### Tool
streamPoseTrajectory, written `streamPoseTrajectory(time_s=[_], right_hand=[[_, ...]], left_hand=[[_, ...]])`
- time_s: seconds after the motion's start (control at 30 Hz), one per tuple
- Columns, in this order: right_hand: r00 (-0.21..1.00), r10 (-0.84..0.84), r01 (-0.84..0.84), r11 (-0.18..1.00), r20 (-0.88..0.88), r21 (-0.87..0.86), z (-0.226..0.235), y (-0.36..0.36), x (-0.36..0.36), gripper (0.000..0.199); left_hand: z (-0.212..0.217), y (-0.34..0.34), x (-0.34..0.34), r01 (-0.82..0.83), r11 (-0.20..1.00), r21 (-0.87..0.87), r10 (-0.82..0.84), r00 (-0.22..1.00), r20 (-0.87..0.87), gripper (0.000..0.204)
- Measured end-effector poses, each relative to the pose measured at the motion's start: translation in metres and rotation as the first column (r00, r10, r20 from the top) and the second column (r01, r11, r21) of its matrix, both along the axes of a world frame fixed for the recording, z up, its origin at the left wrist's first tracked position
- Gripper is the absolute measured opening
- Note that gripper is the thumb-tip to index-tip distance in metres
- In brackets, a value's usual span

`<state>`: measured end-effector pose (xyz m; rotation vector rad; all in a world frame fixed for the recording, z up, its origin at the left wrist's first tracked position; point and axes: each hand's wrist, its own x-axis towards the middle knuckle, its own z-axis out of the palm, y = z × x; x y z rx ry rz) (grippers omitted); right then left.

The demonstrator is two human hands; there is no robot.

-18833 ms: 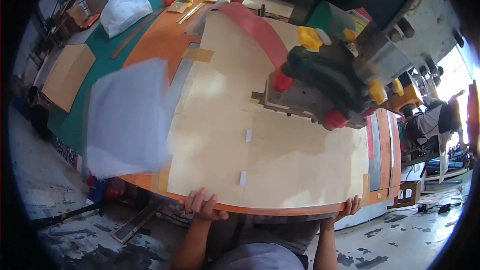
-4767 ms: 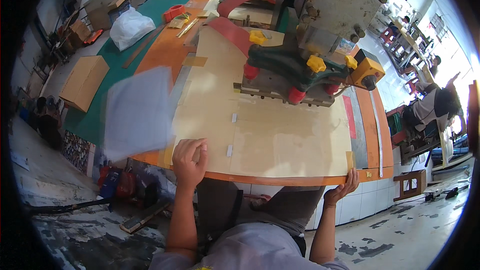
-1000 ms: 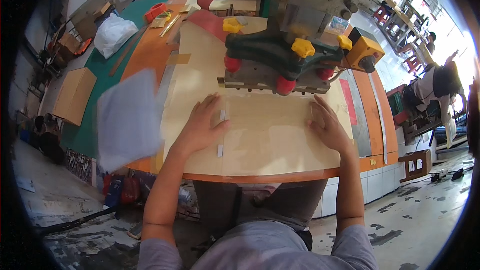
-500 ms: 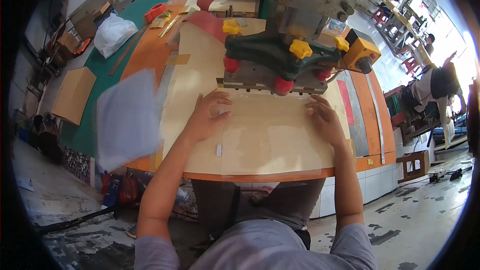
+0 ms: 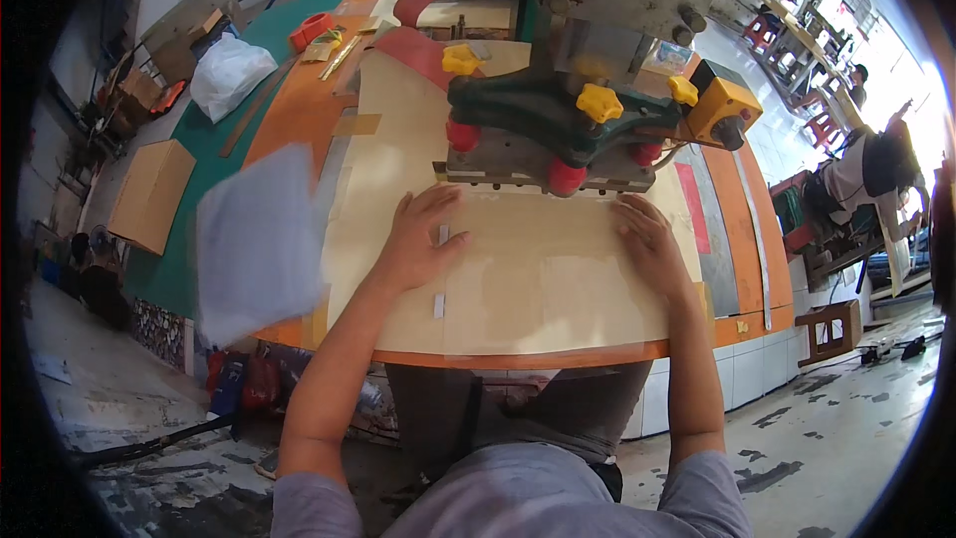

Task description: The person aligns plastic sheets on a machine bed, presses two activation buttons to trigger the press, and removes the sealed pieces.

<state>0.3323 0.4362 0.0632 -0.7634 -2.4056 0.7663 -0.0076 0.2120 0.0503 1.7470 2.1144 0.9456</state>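
Work table (image 5: pixel 299 120): largest item, orange and green top, runs from the upper left of the frame down to the lower centre; curved orange front edge just above the person's lap.
Press machine (image 5: pixel 588 110): upper centre; grey body, dark green arm, yellow and red knobs, metal base plate along its lower edge; a yellow box on its right side.
Beige sheet (image 5: pixel 538 279): wide, flat, pale tan panel at centre of the frame, lying on the table; its far edge reaches to the machine's base plate, its near edge lies along the table's front rim. Small pale tape marks show near its left part.
Blurred grey patch (image 5: pixel 259 239): left of centre, over the table's left edge; too blurred to tell what it is.
Cardboard box (image 5: pixel 149 194): far left, on the green surface, well apart from the sheet.
White plastic bag (image 5: pixel 229 75): upper left, on the green surface.
Left hand (image 5: pixel 423 239): centre left, palm down on the beige sheet, fingers spread and flat, grasping nothing; fingertips just short of the base plate.
Right hand (image 5: pixel 647 244): centre right, palm down on the same sheet, fingers extended and flat, grasping nothing; fingertips close to the base plate's right end.
Wooden stool (image 5: pixel 827 324): right edge, on the floor.
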Motion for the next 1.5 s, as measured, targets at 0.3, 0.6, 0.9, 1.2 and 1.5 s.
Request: streamPoseTrajectory(time_s=[0.3, 0.6, 0.9, 1.2, 1.5], right_hand=[[0.998, -0.038, 0.032, 0.990, 0.043, 0.138, 0.006, -0.006, 0.006, 0.035], [0.989, 0.146, -0.149, 0.953, 0.032, 0.262, 0.012, -0.015, 0.004, 0.026], [0.982, 0.081, -0.132, 0.940, 0.170, 0.314, 0.024, -0.030, -0.006, 0.052], [0.974, 0.035, -0.098, 0.956, 0.223, 0.277, 0.023, -0.032, -0.006, 0.048], [0.975, 0.065, -0.121, 0.958, 0.212, 0.262, 0.029, -0.043, -0.018, 0.054]], left_hand=[[0.004, -0.003, 0.008, 0.046, 0.998, 0.037, -0.045, 0.999, -0.018, 0.051], [0.012, -0.008, 0.015, 0.102, 0.992, 0.079, -0.078, 0.962, -0.261, 0.048], [0.008, -0.010, 0.021, 0.164, 0.983, 0.080, -0.135, 0.949, -0.286, 0.051], [0.010, -0.008, 0.020, 0.149, 0.986, 0.075, -0.117, 0.938, -0.327, 0.051], [0.026, -0.003, 0.031, 0.150, 0.987, -0.054, -0.159, 0.925, -0.345, 0.063]])
